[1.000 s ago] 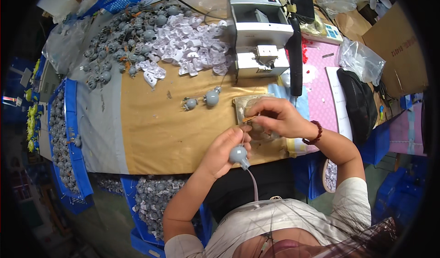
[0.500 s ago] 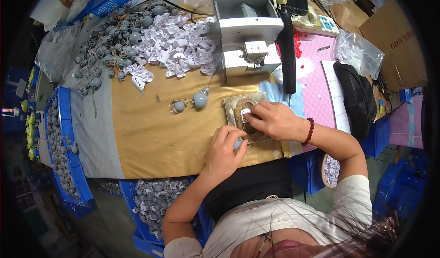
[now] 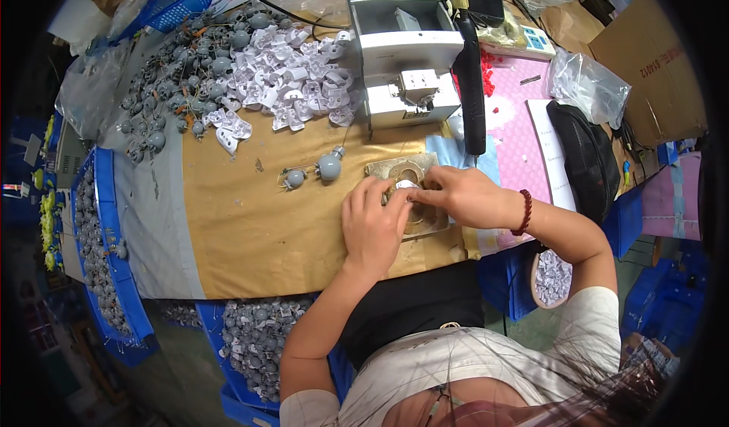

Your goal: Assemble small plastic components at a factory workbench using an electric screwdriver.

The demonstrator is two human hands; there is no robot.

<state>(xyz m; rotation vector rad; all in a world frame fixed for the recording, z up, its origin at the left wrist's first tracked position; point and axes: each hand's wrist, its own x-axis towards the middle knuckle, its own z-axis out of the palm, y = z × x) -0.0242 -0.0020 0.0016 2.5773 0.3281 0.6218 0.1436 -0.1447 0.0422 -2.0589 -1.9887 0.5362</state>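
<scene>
Both my hands meet over a square metal fixture [image 3: 433, 224] with a round recess, near the table's front edge. A small white plastic part [image 3: 405, 186] shows between my fingertips, just above the recess. My left hand [image 3: 373, 218] grips it from the left with fingers bent. From the right, my right hand [image 3: 472, 198], with a dark red bead bracelet at its wrist, pinches the same part. My fingers hide most of it. To the left on the gold cloth lie a large grey ball [image 3: 329, 167] and a smaller grey ball [image 3: 294, 178], joined by thin wire.
Heaps of white plastic parts [image 3: 292, 85] and grey wired balls [image 3: 156, 119] cover the back left. Behind the fixture stands a grey metal machine [image 3: 406, 55]; a black electric screwdriver [image 3: 472, 93] hangs beside it. Blue bins [image 3: 135, 275] of grey balls line the left and front.
My left hand has moved up onto the fixture, fingers now at the white part. The grey ball seen under it earlier is hidden. My right hand has stayed close to the white part.
</scene>
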